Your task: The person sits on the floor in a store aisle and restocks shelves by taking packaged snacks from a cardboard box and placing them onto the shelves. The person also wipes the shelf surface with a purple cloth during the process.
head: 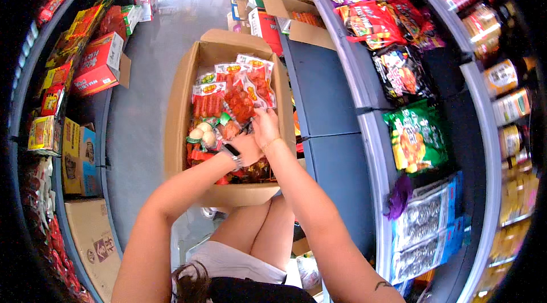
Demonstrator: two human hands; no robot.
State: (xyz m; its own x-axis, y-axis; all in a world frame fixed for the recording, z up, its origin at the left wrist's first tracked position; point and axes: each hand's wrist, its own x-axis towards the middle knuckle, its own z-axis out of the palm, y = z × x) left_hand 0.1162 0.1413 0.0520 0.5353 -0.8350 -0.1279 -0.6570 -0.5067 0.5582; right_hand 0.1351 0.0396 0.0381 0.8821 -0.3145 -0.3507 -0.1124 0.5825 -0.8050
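An open cardboard box stands before me, filled with packaged snacks. My right hand, with a thin bracelet at the wrist, grips the lower right edge of a clear packet of red food. Just below and left is my left hand, wearing a wristwatch. It is down among the packs, its fingers partly hidden, so its hold is unclear. Further packets of red sticks lie at the upper left. Pale round packed items sit left of my left hand.
Metal shelving runs along my right, bearing a green snack bag and a black bag. Open cartons stand on its lower shelf. Left shelves hold a red carton; a brown carton is nearer me. Grey floor lies between.
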